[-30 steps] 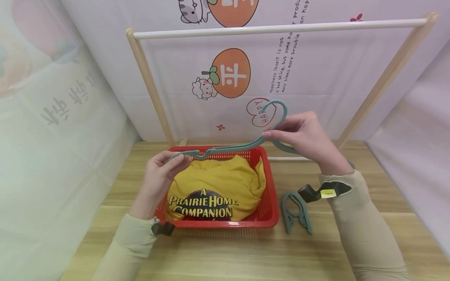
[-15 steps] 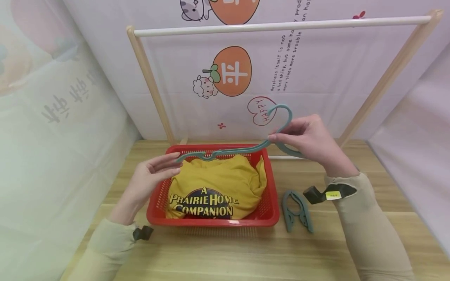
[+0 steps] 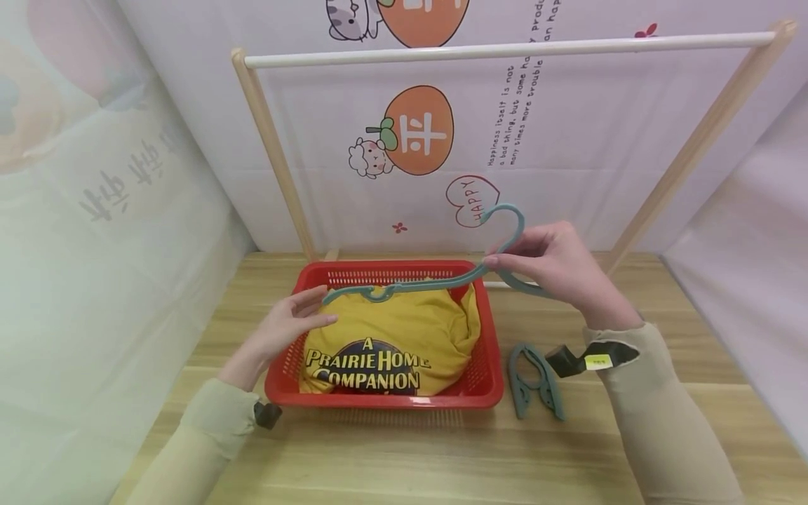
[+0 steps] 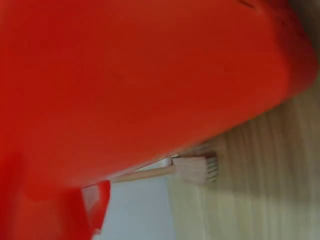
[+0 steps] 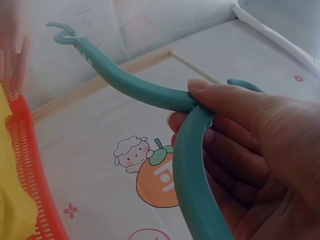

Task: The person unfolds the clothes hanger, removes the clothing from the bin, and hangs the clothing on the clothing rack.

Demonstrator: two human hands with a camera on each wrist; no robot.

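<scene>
Head view: a red, rectangular plastic basket with perforated walls [image 3: 385, 401] stands on a wood-grained table [image 3: 404, 463] and contains a crumpled yellow cloth garment [image 3: 385, 326], its dark printed panel facing up and lettered "A Prairie Home Companion". A teal, curved plastic hanger [image 3: 435, 284] is held aloft, its hook uppermost and one arm extending across the basket. The right hand [image 3: 558, 265] pinches it between thumb and fingers below the hook; the left hand [image 3: 287, 328] is spread at the far tip, thumb apart from the extended fingers, though contact cannot be told. Right of the basket, and apart from it, lies a folded, grey-teal plastic hanger [image 3: 546, 382]. Behind stands a rack of pale wooden posts with a white crossbar [image 3: 505, 49]. Left wrist view: the basket's smooth red surface, blurred, fills most of the field; beyond it appears a pale wooden rod ending in a block [image 4: 190, 169]. Right wrist view: the pinch recurs at the junction of the held hanger's arms; the basket's perforated side and the yellow garment within occupy the left margin.
</scene>
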